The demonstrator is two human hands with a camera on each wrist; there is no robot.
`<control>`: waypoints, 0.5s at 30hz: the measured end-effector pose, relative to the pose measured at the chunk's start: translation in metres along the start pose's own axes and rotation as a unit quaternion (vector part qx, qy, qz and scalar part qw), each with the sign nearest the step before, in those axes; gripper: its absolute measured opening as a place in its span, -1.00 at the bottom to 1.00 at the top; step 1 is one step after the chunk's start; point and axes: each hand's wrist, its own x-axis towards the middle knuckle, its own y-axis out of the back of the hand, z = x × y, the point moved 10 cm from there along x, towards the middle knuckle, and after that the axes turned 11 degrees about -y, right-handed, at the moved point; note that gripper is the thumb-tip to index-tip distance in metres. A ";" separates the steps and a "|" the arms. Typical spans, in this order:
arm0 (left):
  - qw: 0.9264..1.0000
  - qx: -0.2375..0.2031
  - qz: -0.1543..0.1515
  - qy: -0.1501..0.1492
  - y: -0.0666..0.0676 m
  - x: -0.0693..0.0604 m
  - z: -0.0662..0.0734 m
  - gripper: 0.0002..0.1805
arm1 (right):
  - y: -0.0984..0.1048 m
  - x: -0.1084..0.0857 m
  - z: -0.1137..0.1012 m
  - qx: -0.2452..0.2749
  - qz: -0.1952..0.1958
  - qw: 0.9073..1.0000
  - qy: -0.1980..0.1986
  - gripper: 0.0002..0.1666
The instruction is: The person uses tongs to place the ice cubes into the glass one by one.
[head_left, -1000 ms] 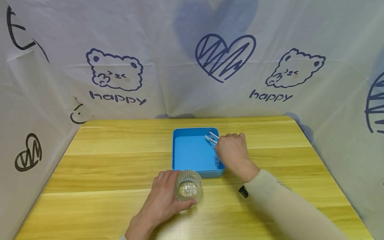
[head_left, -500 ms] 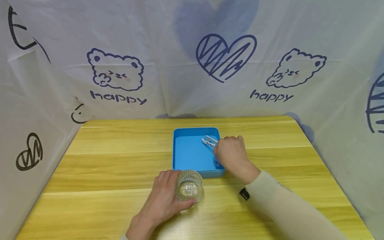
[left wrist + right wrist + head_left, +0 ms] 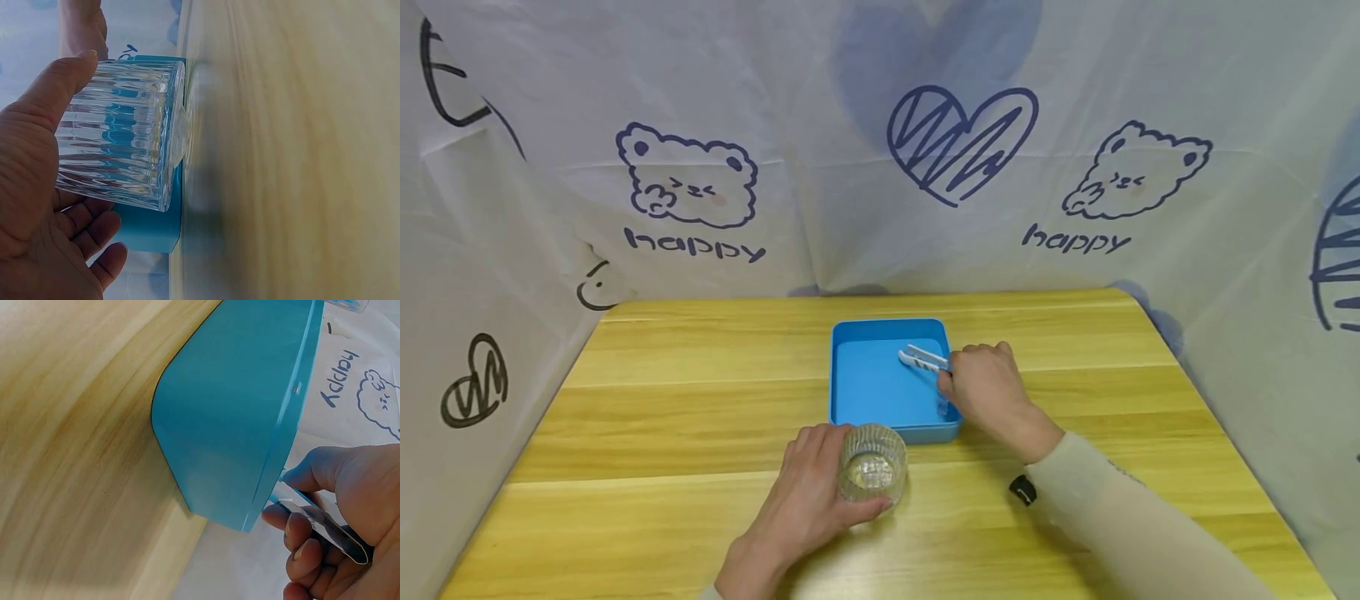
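My left hand (image 3: 805,492) grips a ribbed clear glass (image 3: 872,467) at the near edge of a blue tray (image 3: 842,417). Its thumb and fingers lie around the side of the glass in the left wrist view. Clear shapes show at the bottom of the glass, too unclear to name. My right hand (image 3: 988,387) pinches small white tongs (image 3: 922,358) above the tray's right side, with their tips pointing left over the tray floor. Whether the tips hold anything cannot be seen. A small clear piece (image 3: 942,406) lies by the tray's right wall, partly hidden by the hand.
The tray stands on a wood-grain table (image 3: 700,400). A white printed cloth (image 3: 820,125) hangs behind the table and along both sides. A black object (image 3: 1023,490) shows under my right sleeve.
The tips of the tongs have moved left and slightly nearer, from the tray's far right corner further over its floor. My left hand and the glass have stayed put.
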 end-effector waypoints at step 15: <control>1.000 0.002 0.001 0.002 0.000 0.000 -0.001 0.04 | 0.002 -0.004 0.003 0.025 0.041 0.999 0.022 -0.44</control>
